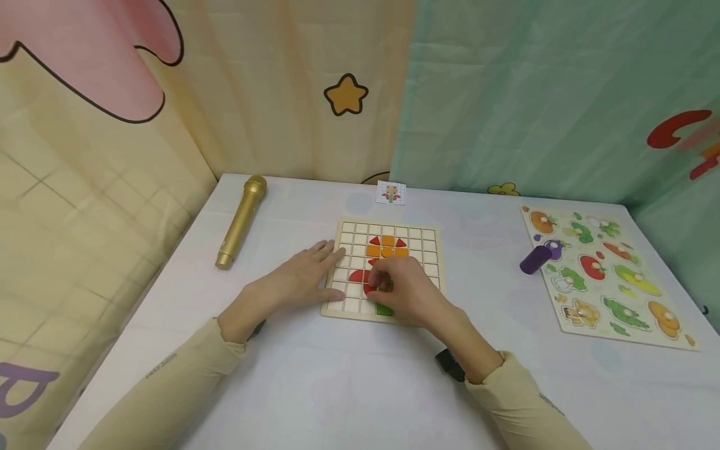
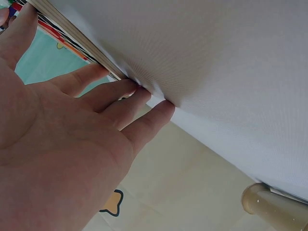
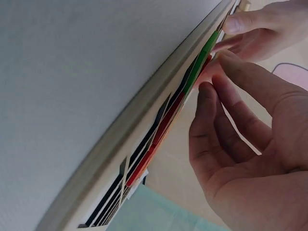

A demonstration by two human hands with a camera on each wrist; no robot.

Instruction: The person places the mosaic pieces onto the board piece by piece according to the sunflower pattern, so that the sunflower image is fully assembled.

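Observation:
A square wooden grid board (image 1: 360, 317) lies on the table with colored shape pieces set in its cells. Orange squares (image 1: 388, 240), red triangles (image 1: 400, 242), a red rounded piece (image 1: 357, 275) and a green square (image 1: 384, 310) show on it. My left hand (image 1: 304, 275) rests at the board's left edge, fingers spread and fairly straight. My right hand (image 1: 407, 290) is over the lower middle, thumb and forefinger pinching a red rounded piece (image 1: 368, 289) low on the grid. This hand hides part of the pattern. From the right wrist, the green piece (image 3: 202, 55) is near the thumb.
A small pattern card (image 1: 390, 193) lies behind the board. To the left is a gold microphone (image 1: 242, 222). A vegetable knob puzzle (image 1: 607, 275) lies at the right, with a purple cylinder (image 1: 535, 259) at its left edge. Curtains (image 1: 506, 94) hang behind the table.

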